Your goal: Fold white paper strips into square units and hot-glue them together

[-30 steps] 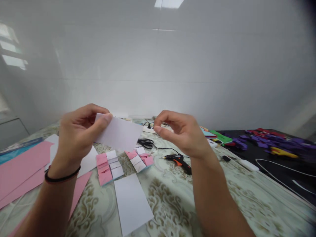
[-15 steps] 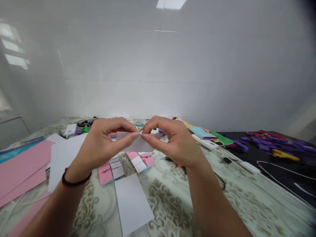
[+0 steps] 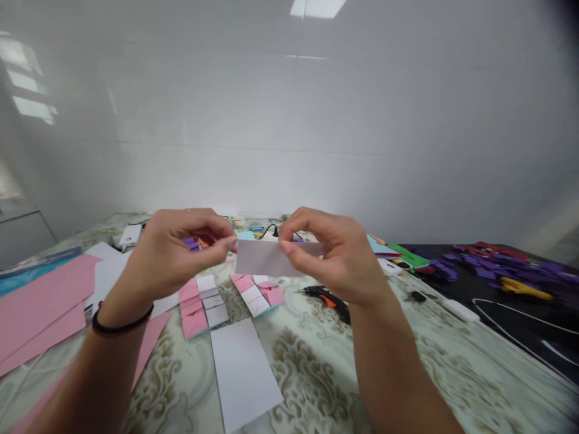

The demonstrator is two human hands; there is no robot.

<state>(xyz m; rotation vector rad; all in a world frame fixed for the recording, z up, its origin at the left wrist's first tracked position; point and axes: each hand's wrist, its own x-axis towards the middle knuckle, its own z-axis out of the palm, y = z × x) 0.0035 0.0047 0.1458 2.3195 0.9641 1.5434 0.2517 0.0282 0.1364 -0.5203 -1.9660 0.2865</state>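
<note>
A small white piece of paper is held up above the table between my two hands. My left hand pinches its upper left corner with thumb and forefinger. Along the top edge, right of the middle, my right hand grips it between thumb and fingers. Below lies a larger white sheet, flat on the patterned cloth. Behind that sheet are two folded paper pieces in pink and white, one on the left and one on the right.
A black and orange glue gun lies by my right wrist. Pink sheets and white paper spread at the left. A dark surface at right holds purple pieces and a yellow tool. A white cable crosses there.
My hands have moved apart along the paper's top edge, the left one to its left corner and the right one rightward. The glue gun now shows more.
</note>
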